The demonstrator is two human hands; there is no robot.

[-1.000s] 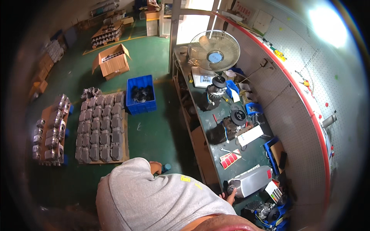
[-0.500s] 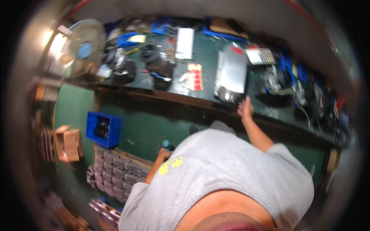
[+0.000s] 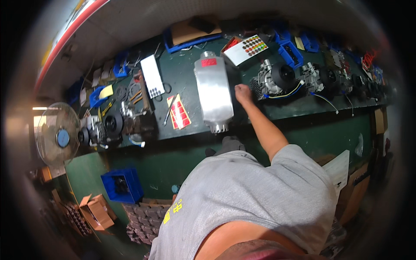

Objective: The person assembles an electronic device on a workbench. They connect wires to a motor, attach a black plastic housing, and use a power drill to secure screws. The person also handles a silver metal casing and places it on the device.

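Note:
A silver metal heater-like housing with a red label stands on the green workbench, its finned round end toward me. My right hand is closed just right of it, apart from its side; whether anything is inside the curled fingers is hidden. To that hand's right sits a blower motor assembly with a black fan wheel and a wire lead. My left hand is low at my left side, almost wholly behind my shirt. A teal-ended object sticks up from it; the fingers' grip is out of sight.
Red-and-yellow sticker sheet, white sheet and white box with coloured dots lie around the housing. More motor assemblies line the right. A fan stands left. On the floor are a blue bin and stacked grey castings.
My view has swung to the right. My right hand has moved from the bench's front edge to beside the housing, its fingers now curled. My left hand has slipped mostly behind my shirt.

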